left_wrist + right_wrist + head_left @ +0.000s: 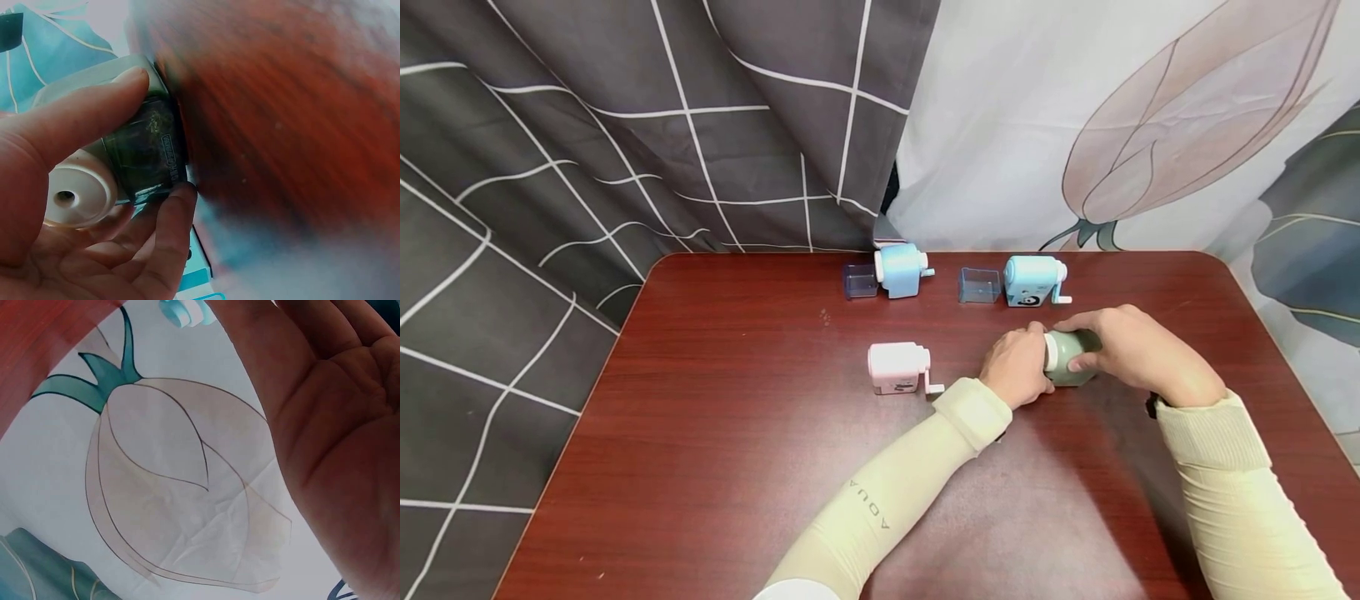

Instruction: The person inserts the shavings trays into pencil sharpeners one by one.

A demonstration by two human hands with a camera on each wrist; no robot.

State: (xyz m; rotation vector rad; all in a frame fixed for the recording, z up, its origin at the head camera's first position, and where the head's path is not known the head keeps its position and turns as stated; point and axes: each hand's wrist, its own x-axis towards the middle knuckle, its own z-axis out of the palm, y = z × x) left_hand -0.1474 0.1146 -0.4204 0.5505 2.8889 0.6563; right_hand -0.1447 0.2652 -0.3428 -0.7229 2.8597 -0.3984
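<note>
A green hand-crank pencil sharpener (1064, 353) with a dark see-through drawer (147, 147) sits between my two hands on the right half of the table. My left hand (1017, 365) grips its front end, thumb along the top and fingers curled by the drawer in the left wrist view, close to the white round pencil hole (80, 195). From the other side my right hand (1131, 352) holds the green body between thumb and fingers. In the right wrist view only the palm and finger bases show. The sharpener's crank is hidden.
A pink sharpener (897, 367) stands left of my left hand. Behind are a blue sharpener (901, 271) and a light blue one (1028, 281), each beside a clear drawer box (861, 282). Curtains (760, 125) hang along the far edge of the red-brown table (737, 467).
</note>
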